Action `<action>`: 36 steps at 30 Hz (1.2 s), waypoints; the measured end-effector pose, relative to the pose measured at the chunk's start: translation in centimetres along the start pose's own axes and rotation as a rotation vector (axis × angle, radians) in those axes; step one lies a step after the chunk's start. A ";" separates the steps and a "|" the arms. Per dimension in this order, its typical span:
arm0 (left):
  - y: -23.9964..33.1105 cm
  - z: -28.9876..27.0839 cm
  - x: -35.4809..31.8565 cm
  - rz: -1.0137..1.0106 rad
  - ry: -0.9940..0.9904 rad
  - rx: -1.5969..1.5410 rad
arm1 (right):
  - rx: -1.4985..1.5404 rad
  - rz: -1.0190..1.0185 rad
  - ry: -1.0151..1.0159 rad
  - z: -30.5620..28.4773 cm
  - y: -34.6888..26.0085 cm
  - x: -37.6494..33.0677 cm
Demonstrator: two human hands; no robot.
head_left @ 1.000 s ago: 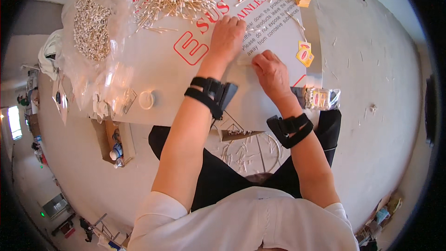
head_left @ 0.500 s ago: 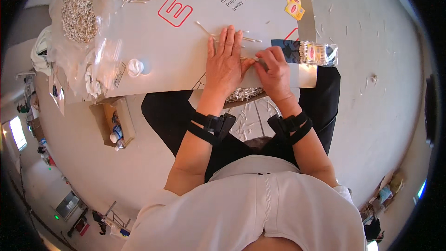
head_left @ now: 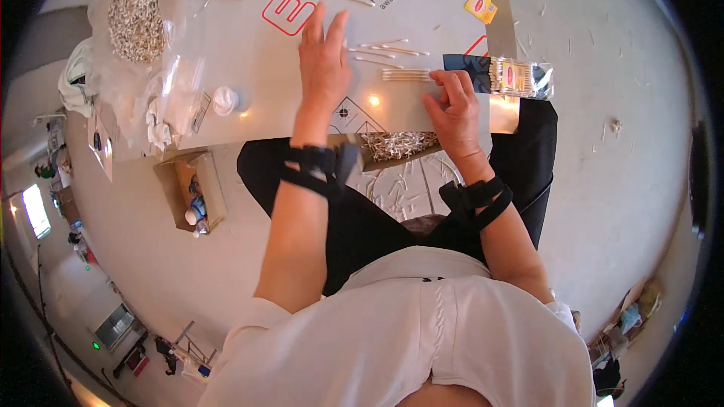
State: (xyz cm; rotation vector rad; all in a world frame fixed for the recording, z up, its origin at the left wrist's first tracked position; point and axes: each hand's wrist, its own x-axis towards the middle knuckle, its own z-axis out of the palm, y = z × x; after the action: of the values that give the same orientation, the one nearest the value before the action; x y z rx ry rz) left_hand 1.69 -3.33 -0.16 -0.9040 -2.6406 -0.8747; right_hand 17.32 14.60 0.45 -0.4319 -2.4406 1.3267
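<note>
Beside right hand (head_left: 454, 109), packet (head_left: 507, 77), loose sticks (head_left: 392, 50).

1. The single view came from a camera worn on the person's head, the left one of a side-by-side pair.
2. It faced steeply down over the white shirt (head_left: 422, 332) and lap onto the table (head_left: 249, 60).
3. It sat close: both forearms rose from the lower edge.
4. The fisheye lens bent the table's edges and curved the floor (head_left: 626, 181) round a dark rim.
</note>
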 end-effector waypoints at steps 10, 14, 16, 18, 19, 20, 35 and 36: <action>-1.8 2.7 6.9 0.083 -0.109 0.085 | -0.194 -0.157 0.023 1.0 -0.4 0.9; 0.7 2.1 3.8 0.144 -0.226 -0.024 | -0.270 -0.160 -0.012 0.9 0.1 1.1; 1.1 1.5 2.1 0.051 -0.085 -0.151 | -0.276 -0.125 -0.038 0.8 0.0 1.1; 1.6 1.1 -0.1 -0.108 0.061 -0.382 | -0.181 -0.155 0.057 0.8 -0.3 1.1; 1.8 1.1 -0.9 -0.267 0.209 -0.615 | -0.178 -0.155 0.056 0.9 -0.4 1.3; 2.2 1.3 -1.1 -0.270 0.208 -0.615 | -0.007 -0.140 0.146 1.1 -0.4 1.4; 6.8 3.6 -2.8 -0.497 0.286 -1.181 | 0.823 0.098 0.179 4.1 0.9 4.4; 6.4 3.6 -2.5 -0.502 0.305 -1.167 | 0.773 0.087 0.197 3.9 1.0 4.7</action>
State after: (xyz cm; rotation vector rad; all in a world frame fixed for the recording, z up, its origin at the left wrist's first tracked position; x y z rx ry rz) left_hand 7.61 1.64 -0.97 -0.1627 -1.9375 -2.5253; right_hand 11.56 14.13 -1.76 -0.4272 -1.5918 2.0016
